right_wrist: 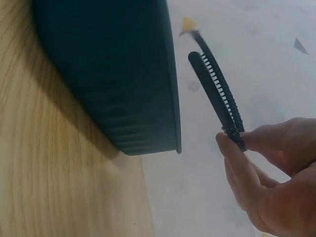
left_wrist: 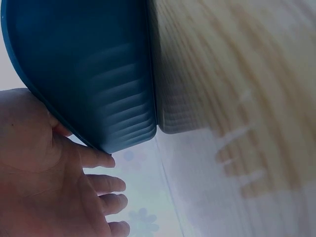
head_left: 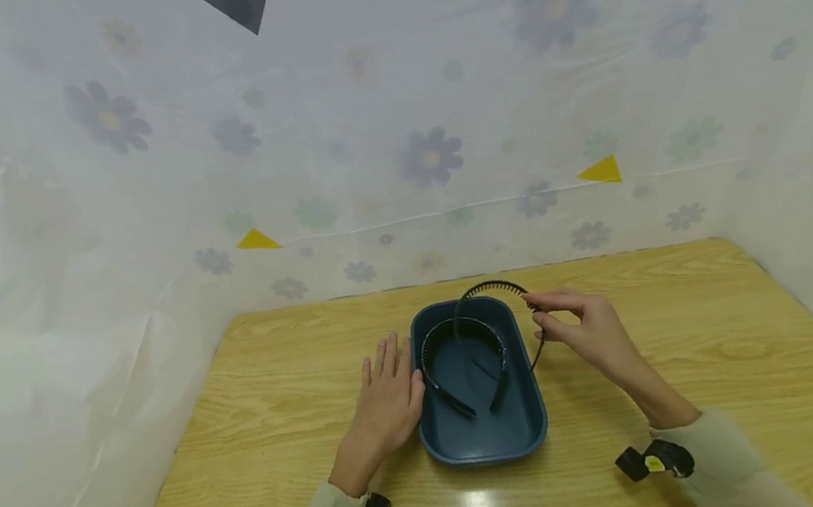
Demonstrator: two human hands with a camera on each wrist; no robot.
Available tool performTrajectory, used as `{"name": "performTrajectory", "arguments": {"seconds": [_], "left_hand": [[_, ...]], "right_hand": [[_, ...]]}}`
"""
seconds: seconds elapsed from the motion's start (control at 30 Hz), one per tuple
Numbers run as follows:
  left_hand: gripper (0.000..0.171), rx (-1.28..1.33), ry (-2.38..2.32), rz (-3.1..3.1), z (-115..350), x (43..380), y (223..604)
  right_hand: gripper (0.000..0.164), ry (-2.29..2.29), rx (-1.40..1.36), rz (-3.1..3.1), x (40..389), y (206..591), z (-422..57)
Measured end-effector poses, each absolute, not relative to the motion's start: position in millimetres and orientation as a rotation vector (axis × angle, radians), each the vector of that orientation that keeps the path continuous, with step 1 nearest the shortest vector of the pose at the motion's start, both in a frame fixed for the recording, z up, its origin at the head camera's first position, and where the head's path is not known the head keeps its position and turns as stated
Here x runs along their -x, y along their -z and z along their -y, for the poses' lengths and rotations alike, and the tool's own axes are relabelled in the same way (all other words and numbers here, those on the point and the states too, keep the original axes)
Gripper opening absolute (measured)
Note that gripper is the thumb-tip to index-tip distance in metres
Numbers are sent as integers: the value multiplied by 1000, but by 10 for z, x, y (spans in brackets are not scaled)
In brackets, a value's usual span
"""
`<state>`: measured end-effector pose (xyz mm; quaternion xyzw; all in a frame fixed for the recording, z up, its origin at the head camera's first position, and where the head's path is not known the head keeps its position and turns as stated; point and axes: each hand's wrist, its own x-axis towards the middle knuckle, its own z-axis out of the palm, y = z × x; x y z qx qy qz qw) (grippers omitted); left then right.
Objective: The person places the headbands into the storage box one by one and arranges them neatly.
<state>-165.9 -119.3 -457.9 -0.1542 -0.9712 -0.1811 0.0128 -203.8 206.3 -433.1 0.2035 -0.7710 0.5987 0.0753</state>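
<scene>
A dark blue plastic bin (head_left: 537, 430) stands on the table. Inside it lies a black headband (head_left: 427, 359) with its ends toward me. My right hand (head_left: 594, 337) pinches a second black headband (head_left: 492, 284) between thumb and fingers, over the bin's right far side. Comb teeth along its inner edge show in the right wrist view, where the toothed headband (right_wrist: 213, 81) is tilted beside the bin wall (right_wrist: 113, 84). My left hand (head_left: 385, 404) rests its fairly straight fingers along the bin's left side; the left wrist view shows the palm (left_wrist: 44, 168) at the rim.
The wooden table (head_left: 288, 398) reaches back to a pale flowered sheet (head_left: 337, 161). Black and yellow triangles are on the sheets. Sheeting also stands at both sides of the table. A dark band with a small device (head_left: 655, 460) is on the right sleeve.
</scene>
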Motion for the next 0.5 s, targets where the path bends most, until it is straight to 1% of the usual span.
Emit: {"name": "performTrajectory", "arguments": {"seconds": [0.13,0.3,0.5], "left_hand": [[58,479,563,3022,1196,1650,4577],[59,478,556,3023,1189,1649,4576],[58,476,571,3023,1177,1659,4564]], "right_hand": [[31,-1776,-587,2323,2049,4334,-1982],[29,-1534,-574,2378,2062,4334,-1874],[30,-1610,-555,2364,2080,4341,-1752]]}}
